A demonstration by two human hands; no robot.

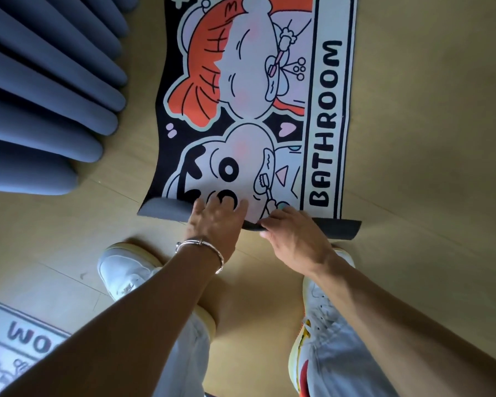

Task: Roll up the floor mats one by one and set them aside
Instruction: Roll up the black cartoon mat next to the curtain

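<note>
A cartoon floor mat printed with "BATHROOM" lies flat on the wooden floor ahead of me. Its near edge is folded over, showing the dark grey underside. My left hand, with a silver bracelet on the wrist, presses on the folded edge with fingers stretched over the print. My right hand grips the folded edge a little to the right, fingers curled over the dark backing. A second mat with grey lettering shows at the lower left.
Blue-grey curtain folds hang down to the floor at the left, close to the mat's left side. My two white sneakers stand just behind the folded edge. Bare wooden floor stretches to the right.
</note>
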